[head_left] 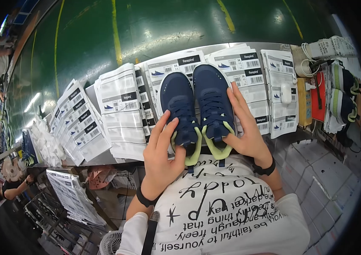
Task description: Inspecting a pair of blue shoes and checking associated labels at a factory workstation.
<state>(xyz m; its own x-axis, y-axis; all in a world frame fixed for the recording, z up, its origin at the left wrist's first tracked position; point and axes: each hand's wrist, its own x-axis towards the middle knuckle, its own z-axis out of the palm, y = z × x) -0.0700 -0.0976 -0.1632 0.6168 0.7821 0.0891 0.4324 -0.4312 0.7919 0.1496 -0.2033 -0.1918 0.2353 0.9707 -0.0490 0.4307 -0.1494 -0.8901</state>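
A pair of navy blue sneakers with lime-green collar linings and white soles lies side by side in front of me, toes pointing away. Around the heel of the left sneaker [178, 95] my left hand [162, 155] is closed, fingers along its outer side and thumb at the collar. My right hand [248, 134] grips the right sneaker [211, 91] likewise, its thumb at the opening and fingers along the outer side. Under the toes lie printed label sheets [153, 68] with small shoe pictures. The soles' undersides are hidden.
More stacks of label sheets [119, 123] line the bench edge to the left, beside crumpled white paper [46, 144]. On the right-hand stack sits a small white case [286, 93]. Further right are a red folder [318, 97] and more sneakers [345, 106]. Beyond runs a green surface [167, 25] with yellow lines.
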